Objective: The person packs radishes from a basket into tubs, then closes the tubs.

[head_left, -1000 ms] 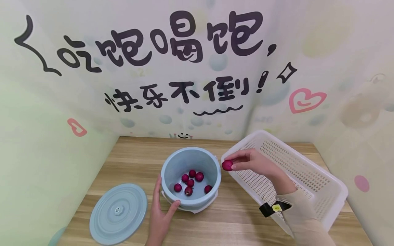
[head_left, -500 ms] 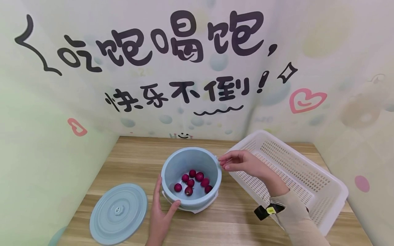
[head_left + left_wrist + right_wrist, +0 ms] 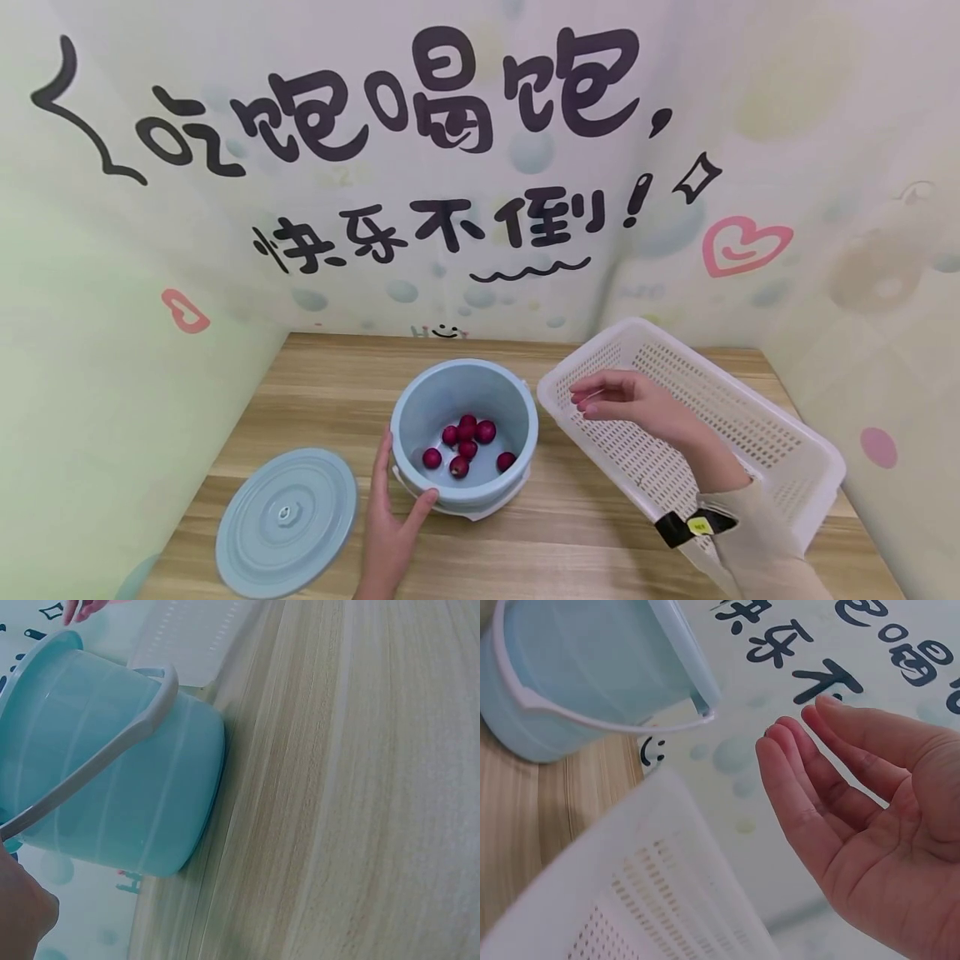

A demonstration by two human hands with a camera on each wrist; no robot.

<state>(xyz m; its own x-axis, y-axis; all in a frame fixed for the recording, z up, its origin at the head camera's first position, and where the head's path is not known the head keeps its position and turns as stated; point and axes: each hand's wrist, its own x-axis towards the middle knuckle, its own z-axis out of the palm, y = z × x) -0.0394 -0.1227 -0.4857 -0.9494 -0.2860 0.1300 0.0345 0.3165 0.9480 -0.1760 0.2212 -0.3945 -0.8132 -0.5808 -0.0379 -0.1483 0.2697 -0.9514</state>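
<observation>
A light blue bucket (image 3: 427, 400) holds several small round red radishes (image 3: 485, 431) on its bottom. My left hand (image 3: 390, 533) holds the bucket's near left side, thumb by the front rim and fingers along the wall. In the left wrist view, that hand (image 3: 22, 911) shows only at the lower left corner, beside the bucket's pale handle (image 3: 90, 765). Over the left end of a white basket hovers my right hand (image 3: 641, 404), fingers slightly bent. The right wrist view shows this hand (image 3: 870, 817) with nothing between thumb and fingers.
The white perforated basket (image 3: 697, 354) stands at an angle right of the bucket, partly hidden by the right forearm. A round blue lid (image 3: 287, 523) lies flat on the wooden table (image 3: 337, 392) at left. Printed cloth (image 3: 390, 183) hangs behind.
My right hand carried a radish to the bucket's right rim and let it drop in, then drew back right over the basket. The dropped radish rolled among the others. The left hand stayed put.
</observation>
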